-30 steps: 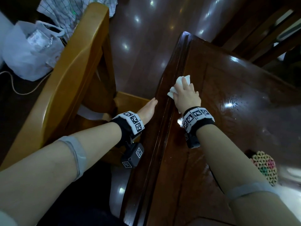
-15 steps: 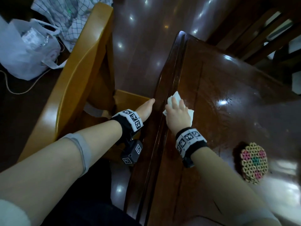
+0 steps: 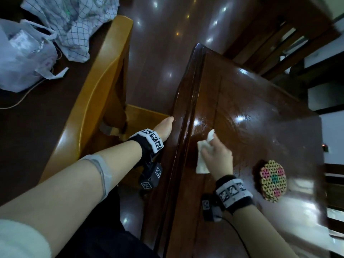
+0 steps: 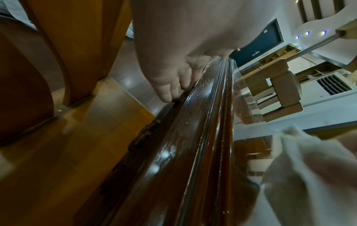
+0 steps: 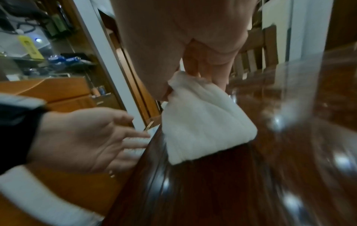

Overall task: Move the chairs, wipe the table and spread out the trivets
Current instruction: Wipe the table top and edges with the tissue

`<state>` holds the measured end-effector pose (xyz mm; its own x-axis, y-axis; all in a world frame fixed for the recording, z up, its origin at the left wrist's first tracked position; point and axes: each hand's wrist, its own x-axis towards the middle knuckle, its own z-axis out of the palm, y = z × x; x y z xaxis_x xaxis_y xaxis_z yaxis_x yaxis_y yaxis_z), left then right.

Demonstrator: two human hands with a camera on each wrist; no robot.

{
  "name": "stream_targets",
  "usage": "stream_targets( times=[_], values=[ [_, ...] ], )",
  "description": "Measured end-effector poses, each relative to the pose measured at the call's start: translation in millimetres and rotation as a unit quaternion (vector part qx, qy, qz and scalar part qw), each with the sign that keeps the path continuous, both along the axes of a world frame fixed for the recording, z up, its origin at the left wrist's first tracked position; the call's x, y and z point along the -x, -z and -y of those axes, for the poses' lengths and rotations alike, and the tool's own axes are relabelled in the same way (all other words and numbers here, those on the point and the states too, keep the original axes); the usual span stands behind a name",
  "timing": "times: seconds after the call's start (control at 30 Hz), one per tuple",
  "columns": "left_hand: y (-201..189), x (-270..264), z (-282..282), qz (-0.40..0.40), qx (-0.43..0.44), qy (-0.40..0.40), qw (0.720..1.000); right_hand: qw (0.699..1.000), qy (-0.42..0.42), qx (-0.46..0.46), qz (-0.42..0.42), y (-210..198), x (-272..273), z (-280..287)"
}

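My right hand [image 3: 217,157] pinches a white cloth [image 3: 202,161] and holds it down on the wet, dark wooden table [image 3: 260,118], near its left edge. The right wrist view shows the fingers [image 5: 195,71] gripping the top of the cloth [image 5: 203,122]. With straight fingers, my left hand [image 3: 164,127] rests against the table's moulded side edge; those fingers [image 4: 173,85] touch the rim. A round, colourful woven trivet [image 3: 272,180] lies on the table right of my right wrist. A light wooden chair [image 3: 96,101] stands just left of the table.
A white plastic bag [image 3: 22,56] and a checked fabric [image 3: 74,25] lie on the floor to the far left, with a thin cable beside them. A dark slatted chair [image 3: 279,34] stands beyond the table's far corner. Glossy floor runs between chair and table.
My right hand has dragged the cloth back towards me along the table's left side. The left hand has stayed on the table's edge.
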<state>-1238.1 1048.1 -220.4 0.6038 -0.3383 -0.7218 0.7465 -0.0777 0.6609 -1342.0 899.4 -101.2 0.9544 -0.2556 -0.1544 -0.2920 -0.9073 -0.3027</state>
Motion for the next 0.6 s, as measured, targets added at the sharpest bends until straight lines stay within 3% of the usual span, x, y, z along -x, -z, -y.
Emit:
stream_targets(
  times=[0.17, 0.2, 0.3, 0.37, 0.43, 0.6],
  values=[
    [29.0, -13.9, 8.1, 0.02, 0.005, 0.012, 1.0, 0.999, 0.01, 0.019, 0.045, 1.3, -87.3, 37.0],
    [35.6, -18.1, 10.3, 0.02, 0.002, 0.014, 1.0, 1.0, 0.008, 0.02, 0.02, 7.1, -107.2, 42.1],
    [54.8, -29.2, 20.0, 0.035, -0.001, 0.02, 0.999, 0.987, -0.014, 0.031, -0.159, 25.7, -164.4, 47.6],
    [25.5, -32.4, 13.9, 0.043, -0.012, 0.029, 0.999, 0.972, -0.04, 0.051, -0.226, 40.7, -189.7, 49.2],
    [-11.2, -33.9, 5.2, 0.042, -0.014, 0.027, 0.999, 0.972, -0.063, 0.058, -0.218, 53.1, -203.4, 47.7],
    [-17.7, -34.8, 6.8, 0.061, -0.025, 0.008, 0.998, 0.995, -0.008, 0.038, -0.092, 61.5, -227.4, 53.9]
  ],
)
